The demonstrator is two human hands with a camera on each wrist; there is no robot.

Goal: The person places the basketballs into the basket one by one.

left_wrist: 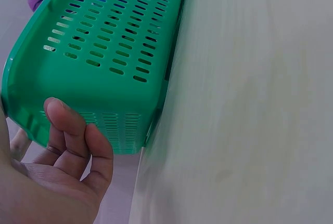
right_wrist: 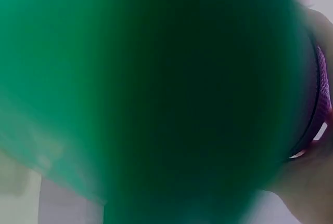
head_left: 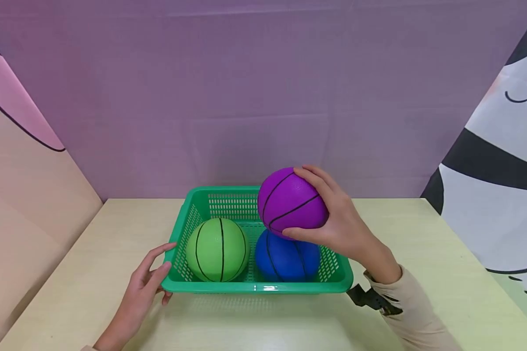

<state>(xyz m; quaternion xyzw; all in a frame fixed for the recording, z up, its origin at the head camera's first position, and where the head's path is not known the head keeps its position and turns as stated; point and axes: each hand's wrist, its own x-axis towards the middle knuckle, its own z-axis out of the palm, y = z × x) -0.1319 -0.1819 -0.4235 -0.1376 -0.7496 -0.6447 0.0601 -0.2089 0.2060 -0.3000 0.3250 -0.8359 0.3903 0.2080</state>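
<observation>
My right hand [head_left: 340, 219] grips a purple ball [head_left: 290, 200] with black lines, fingers over its top and thumb low on its near side. The ball is above the right part of a green plastic basket [head_left: 263, 287], overlapping a blue ball [head_left: 287, 258] inside. A light green ball [head_left: 218, 249] sits in the basket's left part. At the basket's left end, my left hand [head_left: 142, 287] holds the rim. In the left wrist view, bent fingers [left_wrist: 67, 125] lie against the basket's outer corner. The basket's blurred green side [right_wrist: 52, 52] fills most of the right wrist view.
The basket stands on a pale wooden table [head_left: 263, 326]. Behind it hangs a purple cloth backdrop [head_left: 263, 97]. Side panels carry a panda print [head_left: 500, 195] on the right and a pink and beige print [head_left: 26, 185] on the left. A black strap [head_left: 373, 299] circles the right wrist.
</observation>
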